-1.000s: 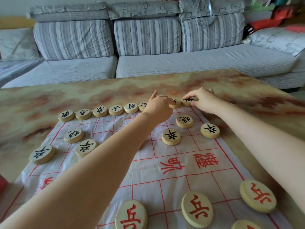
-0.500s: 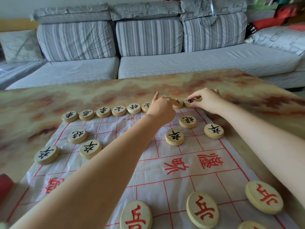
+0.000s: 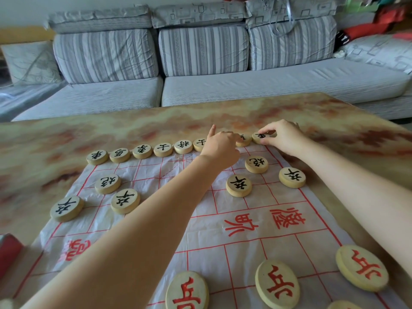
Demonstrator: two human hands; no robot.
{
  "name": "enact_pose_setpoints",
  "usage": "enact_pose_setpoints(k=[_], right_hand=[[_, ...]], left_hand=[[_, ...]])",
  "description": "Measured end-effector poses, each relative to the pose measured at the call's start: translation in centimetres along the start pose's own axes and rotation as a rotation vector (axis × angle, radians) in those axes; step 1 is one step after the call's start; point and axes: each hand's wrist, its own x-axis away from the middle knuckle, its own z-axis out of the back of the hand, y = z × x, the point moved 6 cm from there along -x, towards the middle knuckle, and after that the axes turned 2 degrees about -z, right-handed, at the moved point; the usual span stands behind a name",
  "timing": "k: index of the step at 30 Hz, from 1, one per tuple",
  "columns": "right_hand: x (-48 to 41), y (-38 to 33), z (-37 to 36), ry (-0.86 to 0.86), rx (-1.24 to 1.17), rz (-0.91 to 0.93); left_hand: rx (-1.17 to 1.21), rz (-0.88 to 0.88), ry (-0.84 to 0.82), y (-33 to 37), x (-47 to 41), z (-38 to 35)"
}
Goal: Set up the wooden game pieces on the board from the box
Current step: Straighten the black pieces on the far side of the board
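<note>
Near: red-marked pieces flat on board sheet | mid: black-marked pieces on the grid, either side of left forearm | far: back row lined along sheet's far edge | left hand on that row, fingers curled down, one raised, grip hidden, cannot tell | right hand fingers pinch end piece at row's right end | bench under all | sofa beyond

White board, red gridlines
</note>
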Motion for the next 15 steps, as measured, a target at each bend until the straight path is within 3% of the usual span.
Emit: enact_pose_setpoints(k=[9, 15], right_hand=[[0.9, -1.7, 1.1, 0.03, -0.063, 0.086], [0.8, -3.3, -0.9, -0.057, -0.016, 0.125]], left_hand=[[0.116, 0.085, -0.009, -0.6, -0.7, 0.0], [0.355, 0.051, 0.144, -1.7, 0.0, 1.5]])
